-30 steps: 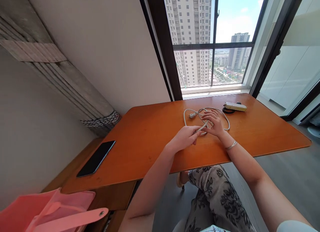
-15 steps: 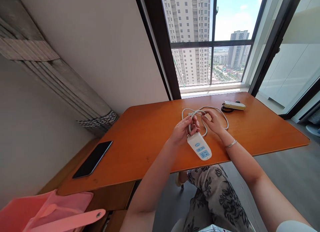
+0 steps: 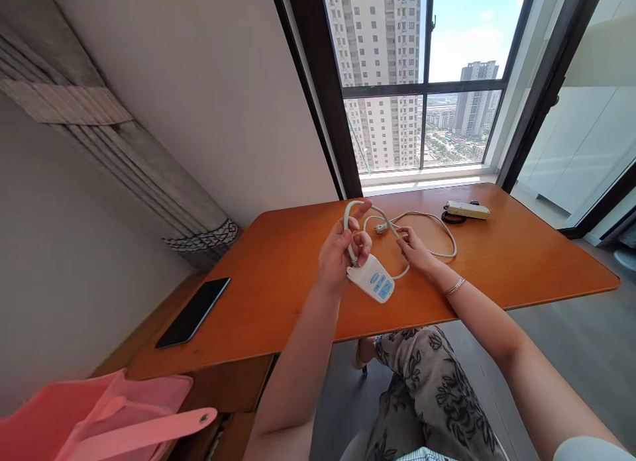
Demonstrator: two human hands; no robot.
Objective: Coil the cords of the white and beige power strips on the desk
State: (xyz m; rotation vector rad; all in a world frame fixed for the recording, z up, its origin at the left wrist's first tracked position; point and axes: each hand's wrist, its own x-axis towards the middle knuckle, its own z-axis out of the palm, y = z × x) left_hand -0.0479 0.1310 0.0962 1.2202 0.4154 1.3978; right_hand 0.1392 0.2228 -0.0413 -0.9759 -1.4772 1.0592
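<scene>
My left hand (image 3: 342, 249) is raised over the orange table (image 3: 278, 275) and closed round a loop of grey-white cable, close to where it enters a white power strip (image 3: 371, 280) with blue sockets. The strip hangs tilted just below that hand. My right hand (image 3: 412, 248) pinches the same cable (image 3: 437, 239) a little further right, low over the tabletop. The remaining cable lies in a loose loop on the table, its plug (image 3: 380, 228) resting between my hands.
A second, cream power strip (image 3: 468, 210) with a black cord lies at the table's far right, near the window. A black phone (image 3: 193, 311) lies on the near left corner. A pink bag (image 3: 94, 421) sits at bottom left. A wall runs along the left.
My left hand has lifted the power strip and its cable up and to the left, off the table. The right hand slid along the cable, and the loop has been drawn out.
</scene>
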